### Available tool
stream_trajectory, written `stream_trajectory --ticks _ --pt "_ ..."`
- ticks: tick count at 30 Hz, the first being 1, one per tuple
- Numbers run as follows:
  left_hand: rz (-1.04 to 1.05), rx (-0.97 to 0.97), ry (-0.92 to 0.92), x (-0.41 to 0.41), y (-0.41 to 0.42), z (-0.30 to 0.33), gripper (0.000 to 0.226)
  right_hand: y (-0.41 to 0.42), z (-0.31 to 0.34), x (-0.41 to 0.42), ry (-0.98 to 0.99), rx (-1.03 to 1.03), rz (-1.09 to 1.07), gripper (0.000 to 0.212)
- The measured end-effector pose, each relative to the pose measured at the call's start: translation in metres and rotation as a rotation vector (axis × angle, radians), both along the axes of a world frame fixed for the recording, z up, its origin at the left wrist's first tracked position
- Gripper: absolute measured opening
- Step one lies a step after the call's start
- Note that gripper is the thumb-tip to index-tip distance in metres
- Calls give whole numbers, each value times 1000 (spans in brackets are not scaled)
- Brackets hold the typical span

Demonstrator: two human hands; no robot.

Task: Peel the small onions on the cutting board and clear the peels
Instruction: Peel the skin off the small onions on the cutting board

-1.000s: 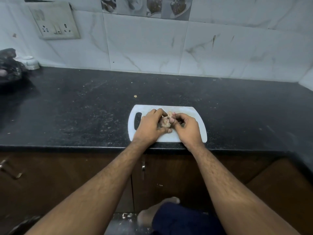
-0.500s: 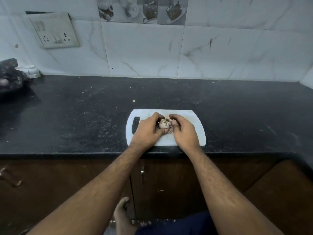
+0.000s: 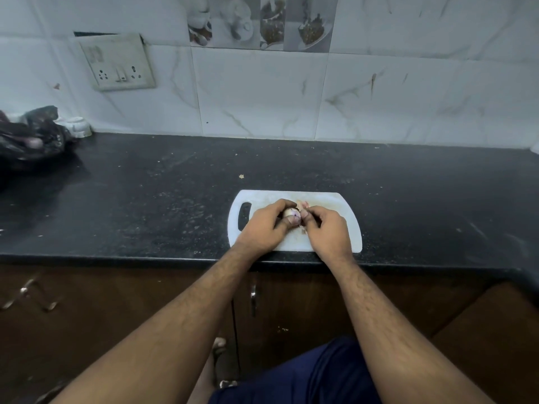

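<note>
A white cutting board (image 3: pixel 347 217) with a handle slot lies at the front edge of the black counter. Over its middle, my left hand (image 3: pixel 267 225) grips a small pale onion (image 3: pixel 292 212) between thumb and fingers. My right hand (image 3: pixel 328 230) meets it from the right, its fingertips pinching at the onion's skin. A few pinkish peels (image 3: pixel 302 204) lie on the board just behind the hands. Anything else on the board under the hands is hidden.
A dark plastic bag (image 3: pixel 32 138) sits at the counter's far left with a small white holder (image 3: pixel 77 126) beside it. The tiled wall carries a switch socket (image 3: pixel 116 62). A crumb (image 3: pixel 241 176) lies behind the board. Cabinet doors with handles (image 3: pixel 253 295) are below.
Both hands stay on the onion over the board; the onion shows more pale bare surface now. The camera has tilted up a little, so the board sits lower in view.
</note>
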State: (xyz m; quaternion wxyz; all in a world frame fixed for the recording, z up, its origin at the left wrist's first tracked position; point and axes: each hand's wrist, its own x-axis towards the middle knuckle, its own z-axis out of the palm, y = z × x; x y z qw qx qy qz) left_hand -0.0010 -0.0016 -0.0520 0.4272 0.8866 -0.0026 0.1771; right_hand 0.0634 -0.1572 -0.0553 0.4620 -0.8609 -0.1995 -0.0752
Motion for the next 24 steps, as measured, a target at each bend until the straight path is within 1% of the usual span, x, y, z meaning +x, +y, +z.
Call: stream_trajectory --ticks 3,5,8,12,16,19,22,24 --pt "-43 3 46 0 0 1 47 -1 -1 1 18 20 4 25" --pt "-18 13 27 0 2 2 50 0 -2 1 24 17 13 28" --pt "37 -32 -11 1 2 2 45 1 -1 1 17 19 60 28" --pt "31 -52 -8 1 1 0 39 -1 2 -1 5 56 92 28" --pt "54 -97 -6 -1 -1 2 40 0 2 -2 12 65 80 25" --pt "88 -105 -7 -2 -1 1 38 0 3 -2 18 25 63 30" --pt "75 -77 -6 -1 0 2 32 0 3 -1 27 -33 33 26" --pt "63 -52 -9 -1 0 3 38 2 2 0 27 -63 21 24"
